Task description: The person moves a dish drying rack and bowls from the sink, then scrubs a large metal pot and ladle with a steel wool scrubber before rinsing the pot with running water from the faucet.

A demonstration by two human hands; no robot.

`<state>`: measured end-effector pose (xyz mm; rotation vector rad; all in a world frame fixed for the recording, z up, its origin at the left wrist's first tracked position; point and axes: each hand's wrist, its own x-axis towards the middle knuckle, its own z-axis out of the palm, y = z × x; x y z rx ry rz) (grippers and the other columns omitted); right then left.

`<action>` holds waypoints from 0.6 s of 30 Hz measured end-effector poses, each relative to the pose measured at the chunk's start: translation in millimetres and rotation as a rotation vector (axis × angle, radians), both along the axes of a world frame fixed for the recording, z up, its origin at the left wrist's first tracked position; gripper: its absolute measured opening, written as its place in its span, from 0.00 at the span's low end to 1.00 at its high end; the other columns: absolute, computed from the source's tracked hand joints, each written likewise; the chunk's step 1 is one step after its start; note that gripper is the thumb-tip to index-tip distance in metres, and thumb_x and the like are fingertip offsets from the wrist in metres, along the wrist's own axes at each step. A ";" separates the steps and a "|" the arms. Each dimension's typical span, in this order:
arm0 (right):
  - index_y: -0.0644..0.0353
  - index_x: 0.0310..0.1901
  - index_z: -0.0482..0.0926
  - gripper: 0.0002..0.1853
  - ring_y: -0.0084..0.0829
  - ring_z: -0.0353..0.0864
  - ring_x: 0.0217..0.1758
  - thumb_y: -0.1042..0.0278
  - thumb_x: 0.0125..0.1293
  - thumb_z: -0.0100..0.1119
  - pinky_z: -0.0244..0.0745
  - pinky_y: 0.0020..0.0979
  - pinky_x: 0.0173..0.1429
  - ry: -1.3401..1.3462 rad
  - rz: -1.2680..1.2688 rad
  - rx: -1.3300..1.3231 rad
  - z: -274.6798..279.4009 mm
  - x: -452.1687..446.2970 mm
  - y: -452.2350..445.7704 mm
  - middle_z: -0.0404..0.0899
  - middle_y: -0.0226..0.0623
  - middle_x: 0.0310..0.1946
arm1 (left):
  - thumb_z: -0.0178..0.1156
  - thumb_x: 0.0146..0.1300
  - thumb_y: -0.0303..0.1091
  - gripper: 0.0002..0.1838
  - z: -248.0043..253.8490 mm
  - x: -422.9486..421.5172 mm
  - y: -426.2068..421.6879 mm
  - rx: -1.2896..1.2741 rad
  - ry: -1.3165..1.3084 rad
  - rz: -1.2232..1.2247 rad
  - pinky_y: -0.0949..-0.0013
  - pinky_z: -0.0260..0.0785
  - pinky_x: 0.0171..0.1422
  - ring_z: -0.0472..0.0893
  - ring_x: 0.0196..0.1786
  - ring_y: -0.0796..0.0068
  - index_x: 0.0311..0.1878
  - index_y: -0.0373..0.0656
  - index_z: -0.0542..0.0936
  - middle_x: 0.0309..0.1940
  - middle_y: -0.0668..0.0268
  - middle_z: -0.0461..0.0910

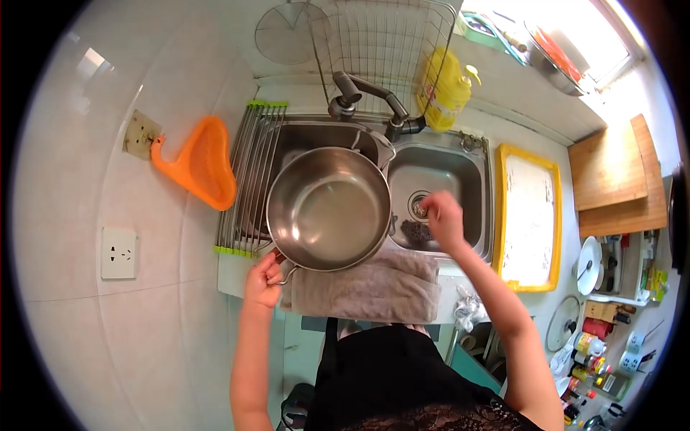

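Note:
A large, wide stainless steel pot (pixel 332 205) sits over the left basin of the sink, its inside facing up toward me. My left hand (pixel 264 280) is closed at the pot's near left rim, beside its wire handle (pixel 287 275). Over the right basin (pixel 424 169), my right hand (pixel 444 219) hovers with its fingers curled together near the drain (pixel 419 205). What those fingers hold, if anything, is too small to make out. Just below them, a dark scouring pad (pixel 415 231) lies in the basin.
A folded towel (pixel 366 287) drapes over the counter's front edge. Behind the basins stand the faucet (pixel 388 104) and a yellow bottle (pixel 445 93). A roll-up rack (pixel 248 179) lies left, a yellow-rimmed board (pixel 528 215) right. An orange strainer basket (pixel 205 169) hangs on the wall.

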<state>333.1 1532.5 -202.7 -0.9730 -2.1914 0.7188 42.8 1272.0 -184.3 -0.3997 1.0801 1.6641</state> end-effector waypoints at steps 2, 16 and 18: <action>0.60 0.32 0.77 0.12 0.42 0.74 0.38 0.86 0.50 0.45 0.69 0.37 0.45 0.103 -0.009 -0.050 35.9 -29.1 40.7 0.75 0.41 0.31 | 0.50 0.63 0.25 0.13 5.3 7.3 13.0 -0.025 0.020 -0.041 0.87 0.49 0.16 0.58 0.18 0.91 0.50 0.31 0.70 0.32 0.67 0.73; 0.55 0.57 0.72 0.34 0.20 0.65 0.41 0.86 0.43 0.44 0.60 0.19 0.51 0.183 0.476 -0.859 69.7 -122.2 112.8 0.71 0.24 0.39 | 0.49 0.61 0.23 0.18 24.0 15.2 21.4 -0.124 0.162 -0.048 0.84 0.50 0.19 0.60 0.21 0.88 0.55 0.30 0.68 0.40 0.65 0.75; 0.56 0.57 0.72 0.34 0.20 0.66 0.43 0.87 0.43 0.43 0.59 0.19 0.54 0.163 0.490 -0.789 67.7 -86.7 110.6 0.72 0.24 0.41 | 0.49 0.61 0.23 0.19 25.6 16.0 25.0 -0.144 0.157 -0.056 0.84 0.49 0.19 0.60 0.21 0.88 0.56 0.29 0.68 0.43 0.64 0.75</action>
